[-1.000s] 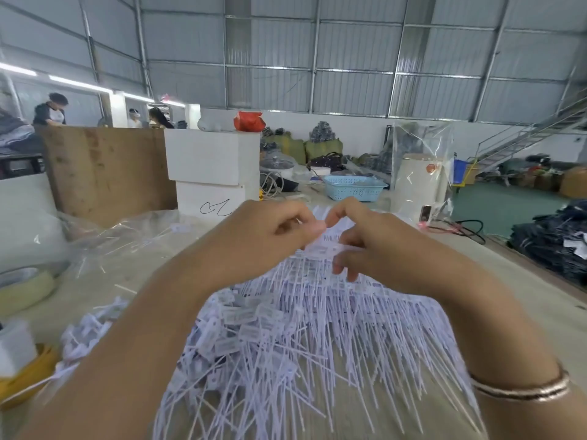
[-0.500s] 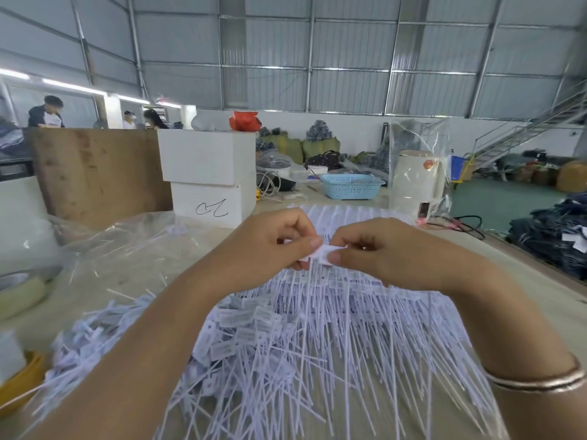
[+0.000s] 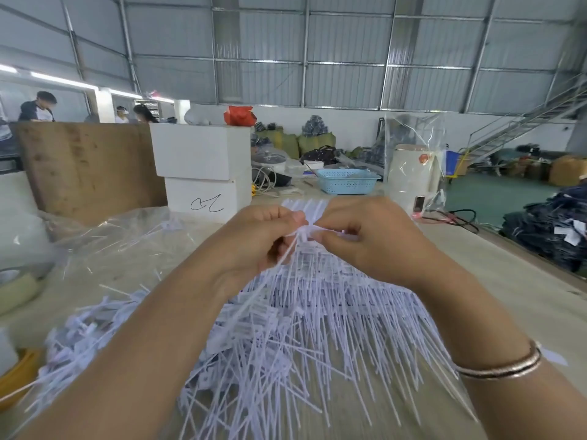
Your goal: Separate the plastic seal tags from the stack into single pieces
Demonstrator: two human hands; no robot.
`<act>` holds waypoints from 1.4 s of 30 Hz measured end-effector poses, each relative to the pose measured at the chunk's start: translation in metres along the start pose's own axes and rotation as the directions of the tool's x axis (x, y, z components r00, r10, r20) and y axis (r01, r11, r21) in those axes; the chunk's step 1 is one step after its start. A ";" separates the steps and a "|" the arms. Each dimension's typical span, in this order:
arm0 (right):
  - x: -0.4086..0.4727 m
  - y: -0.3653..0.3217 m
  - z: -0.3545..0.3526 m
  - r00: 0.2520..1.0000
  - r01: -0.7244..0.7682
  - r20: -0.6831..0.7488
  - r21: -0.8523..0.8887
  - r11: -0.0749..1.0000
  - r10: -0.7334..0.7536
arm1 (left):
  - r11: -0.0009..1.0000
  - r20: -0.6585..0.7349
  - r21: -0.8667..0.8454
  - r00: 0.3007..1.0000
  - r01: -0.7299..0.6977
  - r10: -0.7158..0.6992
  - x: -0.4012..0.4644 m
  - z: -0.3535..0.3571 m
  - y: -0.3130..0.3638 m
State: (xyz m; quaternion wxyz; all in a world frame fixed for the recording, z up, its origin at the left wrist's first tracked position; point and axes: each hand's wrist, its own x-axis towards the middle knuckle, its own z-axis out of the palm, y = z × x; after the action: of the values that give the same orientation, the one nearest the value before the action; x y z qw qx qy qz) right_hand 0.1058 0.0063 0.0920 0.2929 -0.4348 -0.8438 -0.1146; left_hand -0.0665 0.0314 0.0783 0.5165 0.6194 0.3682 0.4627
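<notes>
While the left hand (image 3: 263, 239) and right hand (image 3: 365, 236) each pinch the joined seal tags (image 3: 303, 231) above the pile (image 3: 317, 312), twisting apart at the joint should free one cleanly.

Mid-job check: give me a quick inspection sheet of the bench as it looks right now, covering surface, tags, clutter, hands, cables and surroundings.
Surface: pale table, bare at the right edge.
Job's things: loose pile of white seal tags spread below the hands; a joined strip of tags held above it.
Clutter: clear plastic bag at left, tape roll, yellow container, two white boxes, blue basket.
Hands: left hand and right hand both pinch the strip, fingertips close together.
Cables: black cable at the far right of the table.
Surroundings: warehouse, people behind a wooden board, dark garments stacked at right.
</notes>
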 end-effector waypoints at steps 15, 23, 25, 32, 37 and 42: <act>-0.012 0.030 -0.022 0.956 -0.275 0.234 0.512 0.813 0.177 | 0.914 0.110 0.361 0.982 -0.183 0.153 -0.004 -0.057 0.010; -0.007 0.019 -0.001 0.877 -0.344 0.439 0.288 0.894 0.196 | 0.442 0.015 0.896 0.997 -0.049 0.079 0.009 -0.058 -0.013; -0.005 0.017 0.002 0.906 -0.311 0.379 0.298 0.902 0.187 | 0.437 0.009 0.897 0.991 -0.067 0.133 0.008 -0.054 -0.011; -0.002 0.011 0.006 0.952 -0.242 0.263 0.322 0.915 0.159 | 0.674 0.115 0.671 0.941 -0.310 0.319 -0.002 -0.006 -0.010; -0.002 0.012 0.005 0.956 -0.220 0.251 0.276 0.936 0.151 | 0.684 0.113 0.633 0.918 -0.362 0.381 0.000 0.002 -0.018; -0.003 0.008 0.008 0.965 -0.191 0.228 0.263 0.946 0.132 | 0.633 0.126 0.682 0.911 -0.366 0.392 0.000 0.003 -0.025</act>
State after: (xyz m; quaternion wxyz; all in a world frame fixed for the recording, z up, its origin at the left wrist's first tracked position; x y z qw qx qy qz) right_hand 0.1103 0.0130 0.0833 0.2708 -0.4661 -0.8387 0.0775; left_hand -0.0632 0.0356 0.0540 0.1317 0.8217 0.3844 0.3996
